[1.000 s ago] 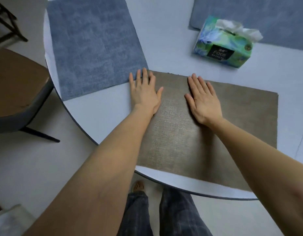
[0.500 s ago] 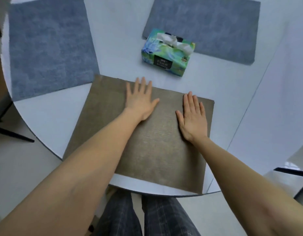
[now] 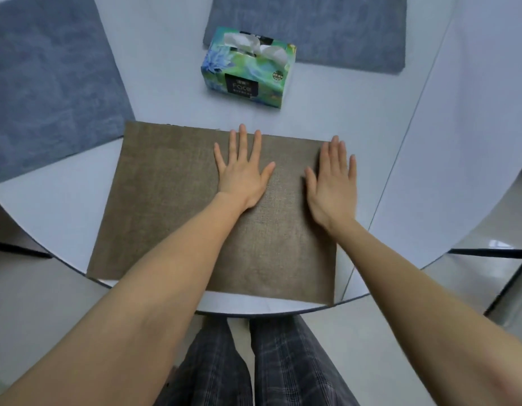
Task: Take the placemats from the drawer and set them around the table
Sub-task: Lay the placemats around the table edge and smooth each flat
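Placemats on the table: three counted. One brown woven placemat [image 3: 177, 206] lies flat at the centre of the frame, its near edge along the table's near rim and its lower left corner reaching just past that rim. Two blue-grey placemats: one at upper left [image 3: 48, 83], cut off by the frame edge, its near corner just beside the brown mat's far left corner; one at the top, right of centre [image 3: 327, 27], well apart from the brown mat.

Hands: two, both bare, both flat on the brown placemat with fingers straight. Left hand [image 3: 242, 168] palm down near the mat's far edge, fingers spread, fingertips reaching that edge. Right hand [image 3: 333, 183] palm down at the mat's right side, fingers held together, outer fingers at or just over the right edge. Neither hand grips anything.

Tissue box [image 3: 249, 73]: one, green and blue print, white tissue standing out of the top slot, sitting between the brown mat and the far blue-grey mat, overlapping that mat's near left corner in view.

Table [image 3: 429, 142]: one, round, pale top, dark rim. Plaid trousers [image 3: 253, 370] visible below the rim, bottom centre.
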Demonstrator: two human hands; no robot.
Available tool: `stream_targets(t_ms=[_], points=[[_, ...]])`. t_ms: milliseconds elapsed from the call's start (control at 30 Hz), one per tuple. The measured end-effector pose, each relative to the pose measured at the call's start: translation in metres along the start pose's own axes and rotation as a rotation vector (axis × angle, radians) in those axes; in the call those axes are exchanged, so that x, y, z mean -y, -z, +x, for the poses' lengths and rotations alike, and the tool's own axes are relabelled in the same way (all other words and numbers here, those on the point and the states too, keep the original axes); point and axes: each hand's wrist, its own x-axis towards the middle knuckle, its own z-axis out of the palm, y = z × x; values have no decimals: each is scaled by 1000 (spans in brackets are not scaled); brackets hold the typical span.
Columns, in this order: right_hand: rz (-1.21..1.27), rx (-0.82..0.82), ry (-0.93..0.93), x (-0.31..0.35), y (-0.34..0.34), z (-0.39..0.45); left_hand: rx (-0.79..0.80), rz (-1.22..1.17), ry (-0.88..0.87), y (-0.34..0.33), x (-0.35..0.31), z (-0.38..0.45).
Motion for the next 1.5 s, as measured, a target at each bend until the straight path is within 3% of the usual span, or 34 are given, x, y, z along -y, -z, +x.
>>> stream_targets(t_ms=[133, 300, 433, 600, 833, 900, 1000, 1067, 1333, 1500], points=[[15, 39, 78, 46, -34, -77, -22, 4, -33, -2, 1, -2], [-66, -8, 54, 29, -46, -101, -31, 1, -151, 0, 19, -17], [-87, -49, -36, 29, -48, -101, -115, 8, -186, -25, 30, -74], [-44, -96, -281, 45, -56, -113, -157, 37, -204, -41, 57, -129], [-57, -114, -320, 46, -59, -140, -197, 3, 160, -45, 133, -170], [-77, -83, -229, 66, -61, -146, -191, -15, 210, -46, 135, -173], [-110, 10, 165, 106, -71, -152, -185, -15, 208, -46, 133, -173], [-128, 38, 260, 115, -75, -155, -183, -20, 202, -45, 134, -174], [-88, 41, -51, 25, -51, -185, -92, -2, 192, -37, 134, -177], [-84, 136, -274, 22, -30, -190, 173, 15, 203, 2, 128, -177]])
